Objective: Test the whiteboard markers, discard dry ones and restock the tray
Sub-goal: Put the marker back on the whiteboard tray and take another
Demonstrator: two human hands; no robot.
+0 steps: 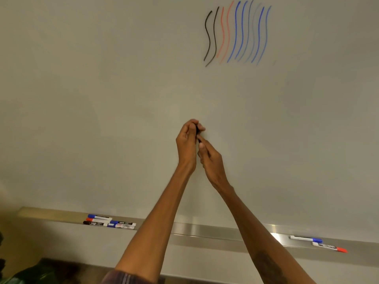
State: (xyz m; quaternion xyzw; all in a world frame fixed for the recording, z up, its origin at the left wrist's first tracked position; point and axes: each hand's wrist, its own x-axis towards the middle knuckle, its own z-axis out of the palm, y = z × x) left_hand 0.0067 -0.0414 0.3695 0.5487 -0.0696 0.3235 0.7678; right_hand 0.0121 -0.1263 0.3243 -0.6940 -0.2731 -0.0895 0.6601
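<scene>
Black marker (197,131), before whiteboard (123,99), above tray (205,229): left hand (186,140) curled round upper end, right hand (211,160) pinching lower end; step judged capping or uncapping between tests; next move calls for a straight axial pull or push.

whiteboard (102,99): off-white | wavy lines (235,31) on whiteboard: black, red, blue, one faint grey | tray (205,230) below whiteboard: silver | markers (121,223): white barrels, blue, red, black caps
</scene>
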